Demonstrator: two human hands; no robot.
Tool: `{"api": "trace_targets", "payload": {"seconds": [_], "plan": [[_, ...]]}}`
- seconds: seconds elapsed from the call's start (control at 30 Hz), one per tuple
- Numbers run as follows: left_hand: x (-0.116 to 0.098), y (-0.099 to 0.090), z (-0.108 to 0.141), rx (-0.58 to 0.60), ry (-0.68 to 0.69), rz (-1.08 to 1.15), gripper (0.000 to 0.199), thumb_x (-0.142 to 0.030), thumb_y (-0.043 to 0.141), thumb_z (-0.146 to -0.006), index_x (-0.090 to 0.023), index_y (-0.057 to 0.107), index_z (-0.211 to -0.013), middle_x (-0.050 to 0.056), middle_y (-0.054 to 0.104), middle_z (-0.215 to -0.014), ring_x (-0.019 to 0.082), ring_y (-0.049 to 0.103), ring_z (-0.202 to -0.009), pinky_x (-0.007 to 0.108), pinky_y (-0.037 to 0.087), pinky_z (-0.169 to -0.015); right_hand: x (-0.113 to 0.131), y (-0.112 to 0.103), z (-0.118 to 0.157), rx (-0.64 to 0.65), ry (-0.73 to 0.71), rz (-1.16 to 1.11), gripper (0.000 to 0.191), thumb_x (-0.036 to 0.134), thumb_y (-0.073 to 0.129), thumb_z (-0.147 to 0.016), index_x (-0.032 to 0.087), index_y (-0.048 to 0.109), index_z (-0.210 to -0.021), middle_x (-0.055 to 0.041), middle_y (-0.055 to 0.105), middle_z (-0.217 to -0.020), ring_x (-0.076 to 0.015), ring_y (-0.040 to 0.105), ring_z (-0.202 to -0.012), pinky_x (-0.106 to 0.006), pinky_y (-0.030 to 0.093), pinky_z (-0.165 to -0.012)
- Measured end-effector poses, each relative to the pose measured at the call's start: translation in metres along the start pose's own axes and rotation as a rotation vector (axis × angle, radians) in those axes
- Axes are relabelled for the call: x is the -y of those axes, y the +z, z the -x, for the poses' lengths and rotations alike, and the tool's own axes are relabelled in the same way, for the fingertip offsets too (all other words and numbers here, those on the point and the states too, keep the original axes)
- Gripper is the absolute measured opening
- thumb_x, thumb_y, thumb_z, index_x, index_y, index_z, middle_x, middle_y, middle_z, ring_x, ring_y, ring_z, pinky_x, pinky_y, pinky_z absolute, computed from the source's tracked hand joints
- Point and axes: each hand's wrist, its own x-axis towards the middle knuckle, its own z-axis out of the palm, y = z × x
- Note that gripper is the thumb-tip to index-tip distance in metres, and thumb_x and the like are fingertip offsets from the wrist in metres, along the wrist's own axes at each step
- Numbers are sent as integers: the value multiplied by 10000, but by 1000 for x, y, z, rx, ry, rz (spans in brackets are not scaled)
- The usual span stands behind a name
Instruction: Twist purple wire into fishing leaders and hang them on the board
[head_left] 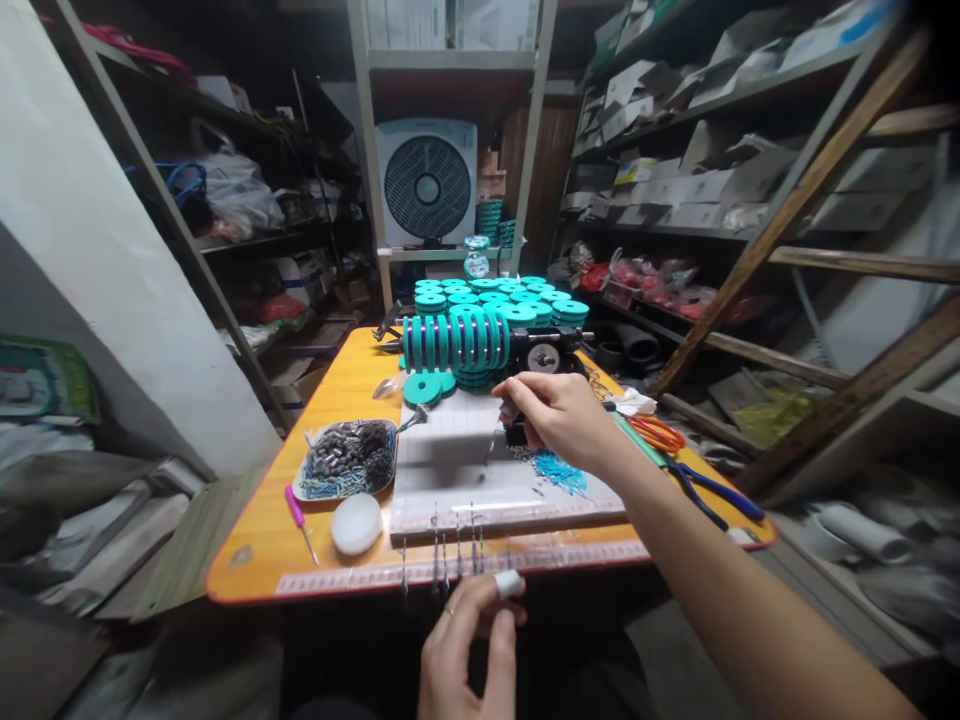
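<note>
My right hand (544,410) is above the white board (442,480), its fingers pinched on something small and thin that hangs down, too blurred to name. At the table's front edge, my left hand (476,640) has its thumb and fingers curled close together, with a white wrap on one finger; what it holds, if anything, is too small to tell. Several thin dark rigs (436,550) hang over the front edge just beyond it. Small blue pieces (561,472) lie on the board beneath my right forearm. Behind stands a row of teal spools (455,342) on a rod.
A tray of dark metal parts (349,455), a round white lid (357,524) and a purple-handled tool (295,508) lie at left. Blue-handled pliers (709,488) lie at right. More teal discs (517,313) fill the back; a box fan (427,185) stands beyond.
</note>
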Motion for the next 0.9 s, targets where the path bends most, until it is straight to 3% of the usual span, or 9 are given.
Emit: {"api": "trace_targets", "payload": {"seconds": [0.07, 0.17, 0.27, 0.37, 0.47, 0.57, 0.7, 0.83, 0.9], "plan": [[-12, 5, -8, -28, 25, 18, 201, -375, 647, -842, -230, 758, -926, 102, 734, -961, 273, 690, -857, 339, 536, -803, 8, -6, 7, 40, 13, -13, 280, 289, 555, -896, 142, 669, -688, -1, 618, -553, -56, 455, -353, -185, 299, -352], [-26, 12, -22, -25, 79, 38, 229, -296, 604, -883, -231, 725, -1067, 108, 691, -1159, 298, 605, -1126, 374, 432, -1004, 14, -12, 13, 181, 66, -101, 271, 303, 577, -871, 132, 685, -691, -2, 620, -521, -54, 440, -316, -177, 294, -325], [-34, 21, -37, 109, 140, 40, 371, -258, 531, -935, -246, 573, -1303, 97, 560, -1384, 274, 481, -1298, 385, 352, -1091, 15, -18, 16, 317, 121, -257, 311, 370, 564, -872, 122, 681, -726, -9, 634, -524, -47, 432, -295, -162, 287, -300], [-35, 32, -50, 211, 119, 35, 462, -279, 538, -939, -238, 454, -1392, 107, 492, -1450, 261, 441, -1333, 398, 338, -1105, 14, -23, 18, 379, 151, -426, 350, 421, 562, -876, 112, 683, -766, -10, 636, -520, -38, 421, -292, -146, 259, -291], [-36, 41, -55, 222, 43, 143, 493, -323, 550, -935, -219, 403, -1394, 136, 544, -1383, 261, 548, -1218, 417, 415, -1030, 12, -27, 22, 406, 183, -586, 357, 430, 567, -888, 107, 692, -804, -6, 635, -514, -33, 405, -296, -139, 264, -292], [-41, 41, -52, 300, -21, 258, 303, -333, 519, -954, -184, 538, -1217, 94, 683, -1081, 199, 657, -917, 359, 489, -885, 9, -26, 28, 424, 235, -729, 332, 414, 591, -875, 105, 696, -817, -4, 638, -519, -21, 374, -286, -131, 231, -283], [-48, 32, -40, 406, -143, 385, 242, -369, 531, -947, -151, 623, -995, -4, 627, -683, 125, 595, -631, 275, 502, -680, -1, -15, 40, 490, 344, -879, 312, 404, 624, -845, 100, 695, -832, -8, 653, -518, -16, 359, -252, -131, 200, -274], [-40, 25, -27, 435, -278, 491, 353, -457, 508, -940, -128, 606, -855, -14, 597, -535, 87, 541, -445, 207, 449, -492, -17, 1, 52, 581, 433, -996, 368, 448, 569, -877, 116, 665, -1003, 9, 656, -505, -23, 336, -213, -130, 200, -258], [-32, 24, -21, 450, -336, 576, 399, -490, 481, -944, -127, 599, -827, -2, 618, -504, 83, 547, -393, 182, 420, -435, -24, 8, 57, 624, 477, -1041, 381, 480, 538, -882, 127, 633, -990, 3, 663, -511, -38, 335, -201, -138, 199, -240]]}}
